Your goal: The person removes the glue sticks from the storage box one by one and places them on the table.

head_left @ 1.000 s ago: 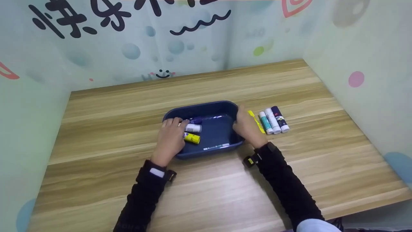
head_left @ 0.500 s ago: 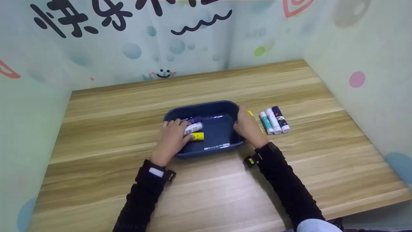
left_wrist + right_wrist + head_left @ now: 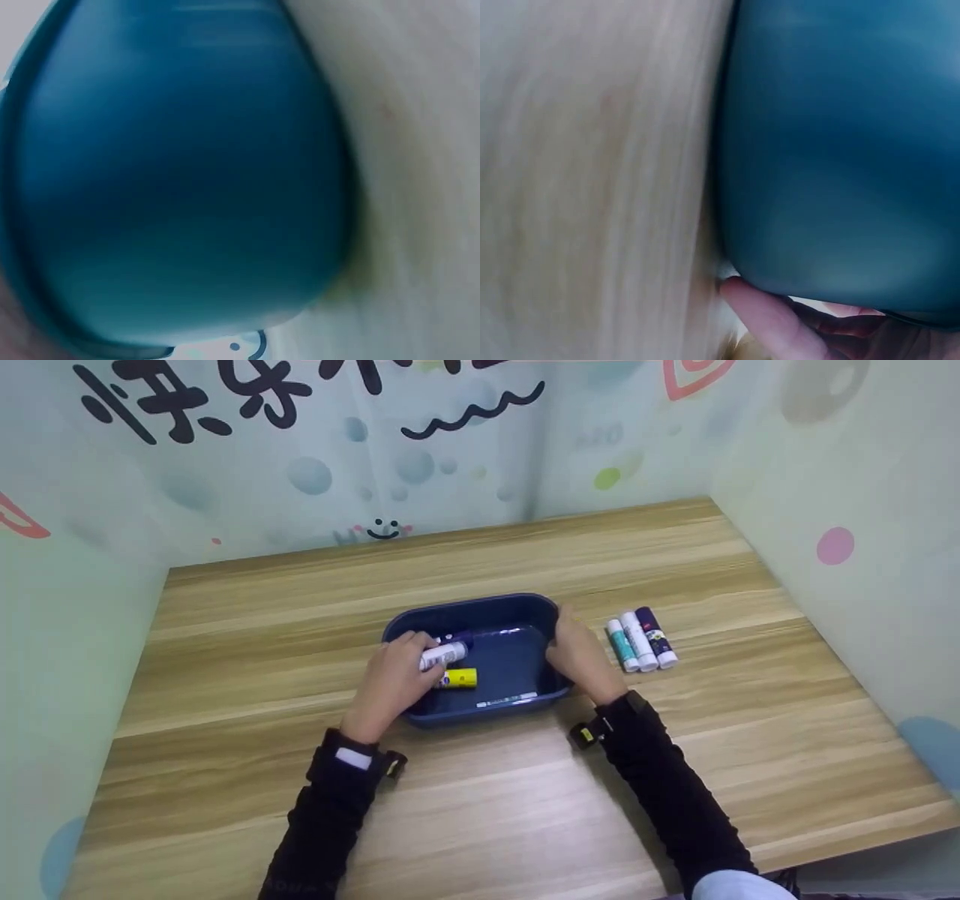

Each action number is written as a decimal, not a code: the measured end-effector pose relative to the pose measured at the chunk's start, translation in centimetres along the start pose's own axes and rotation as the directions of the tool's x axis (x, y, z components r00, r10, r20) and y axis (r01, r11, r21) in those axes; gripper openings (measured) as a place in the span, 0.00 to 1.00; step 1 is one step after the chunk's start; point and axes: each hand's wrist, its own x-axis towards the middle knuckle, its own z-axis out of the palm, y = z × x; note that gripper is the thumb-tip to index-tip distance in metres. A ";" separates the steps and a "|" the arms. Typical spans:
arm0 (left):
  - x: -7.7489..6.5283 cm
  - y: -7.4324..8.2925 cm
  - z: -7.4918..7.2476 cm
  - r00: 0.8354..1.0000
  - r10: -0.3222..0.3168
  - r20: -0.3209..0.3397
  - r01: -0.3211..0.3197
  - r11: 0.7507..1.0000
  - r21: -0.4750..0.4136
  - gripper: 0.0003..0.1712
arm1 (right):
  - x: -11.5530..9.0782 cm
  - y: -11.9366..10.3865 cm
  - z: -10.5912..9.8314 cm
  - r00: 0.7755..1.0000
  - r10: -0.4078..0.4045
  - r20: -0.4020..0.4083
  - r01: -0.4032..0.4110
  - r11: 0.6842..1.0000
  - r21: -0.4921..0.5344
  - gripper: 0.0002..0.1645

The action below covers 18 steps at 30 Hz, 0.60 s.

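Between the side edges of the surface (image 3: 480, 802), the left hand (image 3: 391, 676) pinches a white tube (image 3: 448, 654) inside a blue bin (image 3: 511, 664) the right hand (image 3: 583, 655) grips, probably to steady it.

The left hand (image 3: 394, 679) now pinches the white tube (image 3: 444, 655)

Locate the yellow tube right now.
In the head view, the yellow tube is in the left half of the navy basin, on the near side of a white tube, partly hidden by the left hand.
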 end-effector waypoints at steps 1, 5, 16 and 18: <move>-0.1 0.0 -0.3 1.000 -0.015 0.010 0.016 0.999 -0.029 0.16 | 0.0 0.0 0.0 1.000 0.001 0.002 -0.001 1.000 0.001 0.32; -0.3 -0.2 -1.8 0.995 -0.086 0.046 0.093 0.984 -0.153 0.14 | 0.0 0.0 0.0 1.000 0.006 0.004 -0.006 1.000 -0.004 0.33; -1.4 -3.6 -5.4 0.980 -0.193 0.051 0.199 0.964 -0.178 0.17 | -0.1 0.0 0.1 1.000 -0.004 -0.019 0.004 1.000 -0.028 0.36; -1.7 -4.2 -6.1 0.974 -0.213 0.072 0.223 0.959 -0.174 0.18 | -0.2 0.0 0.0 1.000 -0.011 -0.024 0.011 0.999 -0.037 0.37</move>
